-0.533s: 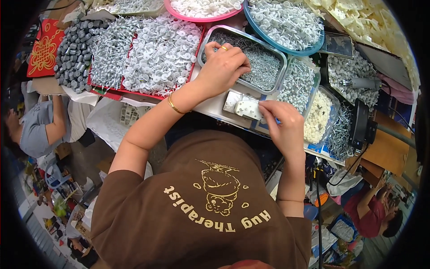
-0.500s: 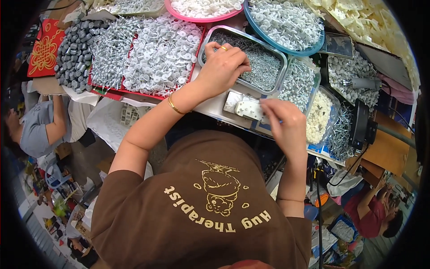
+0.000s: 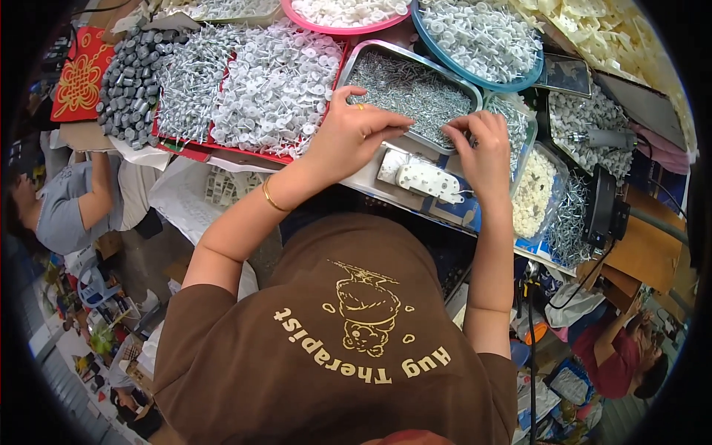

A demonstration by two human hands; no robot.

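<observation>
My left hand (image 3: pixel 356 135) hovers at the near edge of a metal tray (image 3: pixel 475 95), thumb and fingertips pinched together. Small silver screws (image 3: pixel 408 85) fill that tray. Over its near right corner, my right hand (image 3: pixel 483 152) also has its fingertips pressed together. Whatever either pinch holds is too small to make out. Just below the hands, a white plastic plate with small holes (image 3: pixel 430 182) lies beside a small, pale metal block (image 3: pixel 391 166) on the table's front edge.
Red trays of white-headed nails (image 3: pixel 271 89) and silver fasteners (image 3: pixel 189 89) stand left, beside grey cylinders (image 3: pixel 126 81). A blue basin (image 3: pixel 540 70) and pink basin (image 3: pixel 356 30) sit behind. Cream pieces (image 3: pixel 534 189), loose screws (image 3: pixel 567 226) and an electric screwdriver (image 3: pixel 608 139) are at right.
My left hand has drawn back from over the screws toward the tray's near edge. My right hand has left the white plate and risen to the tray's corner, nearer my left hand.
</observation>
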